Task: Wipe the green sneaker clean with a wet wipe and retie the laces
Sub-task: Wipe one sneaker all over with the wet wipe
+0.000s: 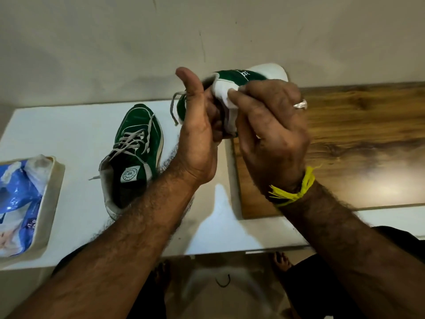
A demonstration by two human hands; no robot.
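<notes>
Gripped in the left hand [200, 134], the green sneaker [232, 79] is held raised; a wet wipe [230, 107] is pinched against its heel by the right hand [273, 134].

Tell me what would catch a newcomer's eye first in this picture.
Centre frame, the left hand holds a green sneaker up in the air while the right hand presses a white wet wipe against it. A second green sneaker lies on the white table, with a blue wipes pack at far left.
</notes>
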